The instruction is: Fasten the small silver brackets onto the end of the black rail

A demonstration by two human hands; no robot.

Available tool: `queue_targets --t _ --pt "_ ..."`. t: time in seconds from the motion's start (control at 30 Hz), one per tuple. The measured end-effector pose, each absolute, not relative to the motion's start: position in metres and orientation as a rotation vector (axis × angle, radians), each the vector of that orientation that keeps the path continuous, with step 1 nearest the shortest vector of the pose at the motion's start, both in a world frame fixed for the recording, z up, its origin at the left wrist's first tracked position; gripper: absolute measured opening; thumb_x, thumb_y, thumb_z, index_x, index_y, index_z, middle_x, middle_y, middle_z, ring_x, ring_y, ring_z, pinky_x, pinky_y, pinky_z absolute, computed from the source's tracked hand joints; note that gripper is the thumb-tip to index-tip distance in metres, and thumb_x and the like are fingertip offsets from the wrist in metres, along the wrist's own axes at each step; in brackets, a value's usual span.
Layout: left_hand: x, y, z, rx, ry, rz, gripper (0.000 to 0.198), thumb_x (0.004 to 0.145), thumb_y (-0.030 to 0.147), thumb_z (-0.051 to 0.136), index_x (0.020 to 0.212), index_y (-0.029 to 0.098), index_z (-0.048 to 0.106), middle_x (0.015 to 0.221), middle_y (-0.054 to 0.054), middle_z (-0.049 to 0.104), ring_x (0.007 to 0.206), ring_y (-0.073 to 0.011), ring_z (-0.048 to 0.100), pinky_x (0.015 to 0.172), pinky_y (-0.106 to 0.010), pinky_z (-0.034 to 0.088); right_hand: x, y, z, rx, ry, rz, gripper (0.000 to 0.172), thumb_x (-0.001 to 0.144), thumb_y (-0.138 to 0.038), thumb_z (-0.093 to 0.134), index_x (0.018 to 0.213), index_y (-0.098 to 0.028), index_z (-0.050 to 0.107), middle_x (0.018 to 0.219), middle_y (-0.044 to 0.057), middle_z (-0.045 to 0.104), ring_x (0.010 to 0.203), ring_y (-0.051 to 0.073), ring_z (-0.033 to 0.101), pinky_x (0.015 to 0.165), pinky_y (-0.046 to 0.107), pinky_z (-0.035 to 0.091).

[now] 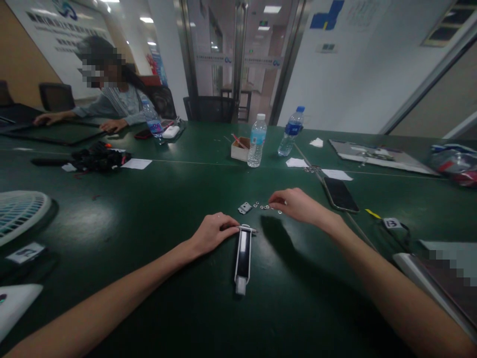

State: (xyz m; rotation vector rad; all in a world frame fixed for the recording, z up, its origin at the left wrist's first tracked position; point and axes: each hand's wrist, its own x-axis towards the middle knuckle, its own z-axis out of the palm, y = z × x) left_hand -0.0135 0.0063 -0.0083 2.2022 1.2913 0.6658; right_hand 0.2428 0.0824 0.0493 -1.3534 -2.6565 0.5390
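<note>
A long black device with a white frame (243,253) lies on the green table, its grey block end towards me. Across its far end runs a thin metal rod (253,229). My left hand (216,231) pinches the rod's left end between thumb and fingers. Beyond the device, a small grey metal bracket (245,208) lies flat, with several small washers (267,207) scattered to its right. My right hand (295,203) is over the right end of the washers, fingertips pressed together. Whatever is between those fingertips is too small to make out.
Two water bottles (257,141) stand beyond my hands, next to a small open box (240,149). A phone (340,194) lies to the right. At the left are a white fan grille (22,214) and black cables (99,156). Another person (112,99) sits at a laptop, far left.
</note>
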Motion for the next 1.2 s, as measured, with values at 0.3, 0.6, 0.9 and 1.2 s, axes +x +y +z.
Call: queue_targets --t 0.3,0.6,0.9,1.2 --pt "-0.013 0.006 -0.01 2.198 1.296 0.662 0.014 0.089 0.027 0.058 0.092 0.017 0.068 0.082 -0.002 0.065 0.072 -0.0159 0.057 0.064 -0.027 0.045 0.257 0.107 0.027 -1.545 -2.769 0.234 0.023 0.086 -0.023 0.053 0.103 -0.016 0.067 0.1 0.009 0.069 0.091 0.022 0.063 0.077 0.031 0.046" --pt "-0.013 0.008 -0.011 2.2 1.28 0.641 0.016 0.088 0.03 0.059 0.086 0.016 0.065 0.081 -0.002 0.063 0.071 -0.0161 0.056 0.064 -0.028 0.044 0.26 0.108 0.021 -1.674 -2.827 0.411 0.018 0.079 -0.019 0.058 0.093 -0.016 0.07 0.091 0.008 0.07 0.081 0.021 0.065 0.067 0.029 0.047" --pt "-0.011 0.007 -0.007 2.286 1.283 0.642 0.014 0.088 0.03 0.058 0.09 0.017 0.064 0.082 -0.002 0.063 0.074 -0.0175 0.056 0.068 -0.03 0.044 0.238 0.086 0.034 -1.515 -2.797 0.48 0.011 0.077 -0.019 0.057 0.083 -0.016 0.067 0.08 0.007 0.069 0.071 0.018 0.062 0.062 0.027 0.044" --pt "-0.015 0.009 -0.014 2.352 1.249 0.698 0.017 0.087 0.031 0.058 0.095 0.017 0.062 0.087 -0.003 0.06 0.078 -0.0189 0.055 0.067 -0.03 0.044 0.195 0.034 0.047 -1.025 -2.701 0.698 0.009 0.082 -0.013 0.057 0.086 -0.011 0.065 0.079 0.004 0.065 0.068 0.011 0.058 0.063 0.023 0.044"
